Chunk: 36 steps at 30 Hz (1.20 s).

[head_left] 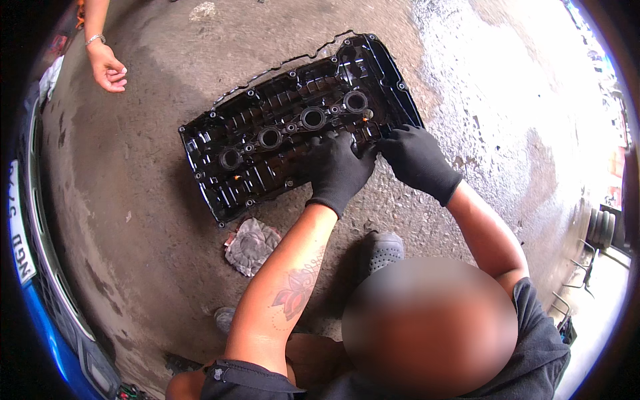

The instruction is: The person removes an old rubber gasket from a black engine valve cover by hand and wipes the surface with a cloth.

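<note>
A black engine valve cover (300,105) lies on the concrete floor, its inner side facing up, with a row of round ports and ribs. Along its far edge, a thin black gasket (280,65) stands partly away from the rim. My left hand (342,167), in a black knit glove, grips the cover's near edge with its fingers reaching over the inside. Right beside it, my right hand (420,157), gloved the same way, holds the near right corner of the rim. The fingertips of both hands are partly hidden, so a pinched gasket strip cannot be made out.
A crumpled grey rag (251,246) lies below the cover. Another person's bare hand (107,70) hangs at the upper left. A blue car's front end (55,280) borders the left side. Wet floor (480,100) shines at right. My grey clog (385,250) stands near the cover.
</note>
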Tool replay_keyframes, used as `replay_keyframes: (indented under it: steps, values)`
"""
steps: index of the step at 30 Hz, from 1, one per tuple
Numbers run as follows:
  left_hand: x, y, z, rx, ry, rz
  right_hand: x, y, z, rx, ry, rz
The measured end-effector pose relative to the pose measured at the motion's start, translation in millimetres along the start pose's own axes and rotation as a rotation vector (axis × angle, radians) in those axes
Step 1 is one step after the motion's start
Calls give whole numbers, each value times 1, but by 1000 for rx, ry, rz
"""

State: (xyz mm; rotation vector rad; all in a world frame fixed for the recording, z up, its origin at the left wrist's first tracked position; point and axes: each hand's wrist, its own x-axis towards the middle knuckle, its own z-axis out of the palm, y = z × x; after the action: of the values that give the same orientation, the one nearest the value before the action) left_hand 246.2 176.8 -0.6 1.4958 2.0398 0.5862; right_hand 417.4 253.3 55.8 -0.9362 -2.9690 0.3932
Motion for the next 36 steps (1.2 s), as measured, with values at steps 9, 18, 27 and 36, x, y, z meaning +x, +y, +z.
replay_keyframes:
  steps: [9, 18, 27, 36]
  values:
    - [11, 6, -1, -206, -136, -90, -8, 5, -5, 56, -60, 43]
    - [8, -35, 18, -422, -45, 176, -2, 4, -5, 77, 29, -6]
    - [2, -32, 7, -400, -82, 148, 8, 13, -4, 255, -60, 78]
    - [-2, -28, 1, -371, -18, 260, 23, 27, 6, 464, -99, 182]
